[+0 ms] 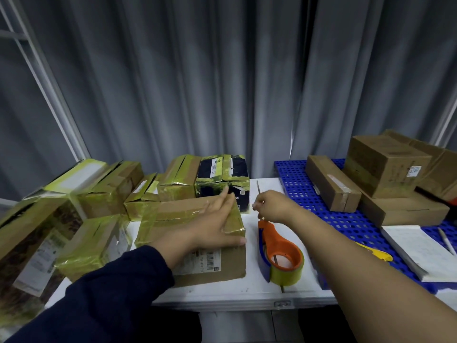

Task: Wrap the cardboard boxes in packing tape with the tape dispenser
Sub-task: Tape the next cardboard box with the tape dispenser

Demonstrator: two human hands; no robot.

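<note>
Box [230,263]: cardboard, centre of white table [235,290]; top banded w/ yellowish tape, shipping label on near face.
L hand [217,221]: flat on box top, fingers straight and pointing away, thumb along top's right edge. Rests there, grips nothing. Dark sleeve to wrist.
R hand [268,206]: just right of box's far corner, apart from it, fingers curled inward. Can't tell if anything is pinched. Forearm bare.
Dispenser [274,240]: orange-and-blue, lying on table just right of box, nose pointing away and right below R wrist — contact w/ hand unclear. Apart from L hand, box edge btwn them.
Tape roll [288,269]: clear-yellowish, on dispenser's near end.
Wrapped boxes [99,243]: cluster to left and rear, glossy w/ tape; dark one [222,174] just behind centre box.
Plain boxes [385,167]: brown, stacked on blue perforated mat [296,194] at right, well apart from both hands.
Notepad [420,251]: white, on mat's near part, pen [446,241] on it.
Backdrop: grey curtain [197,82].
</note>
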